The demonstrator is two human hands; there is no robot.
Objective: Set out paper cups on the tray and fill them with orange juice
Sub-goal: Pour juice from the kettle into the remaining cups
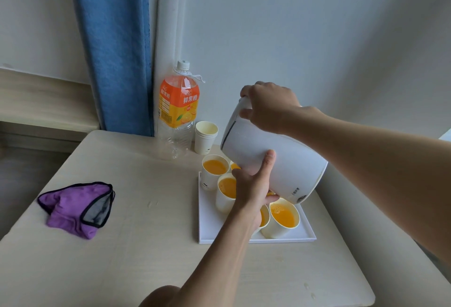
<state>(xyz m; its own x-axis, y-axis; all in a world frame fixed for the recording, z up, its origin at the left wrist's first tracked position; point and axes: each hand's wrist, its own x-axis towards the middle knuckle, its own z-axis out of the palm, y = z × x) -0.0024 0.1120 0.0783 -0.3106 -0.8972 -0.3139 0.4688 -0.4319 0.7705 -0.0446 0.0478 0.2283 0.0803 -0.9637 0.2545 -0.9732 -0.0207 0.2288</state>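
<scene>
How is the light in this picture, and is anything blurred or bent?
Head view: soft, even daylight, no glare, faint shadows beside the cloth and tray. Head view: the wide lens curves the curtain. Head view: the bottle and kettle look sharp.

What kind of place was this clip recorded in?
Likely a home or dorm room rather than a kitchen: a small pale table stands against a bare wall, a blue curtain hangs in the corner, and a purple cloth lies on the table.
</scene>
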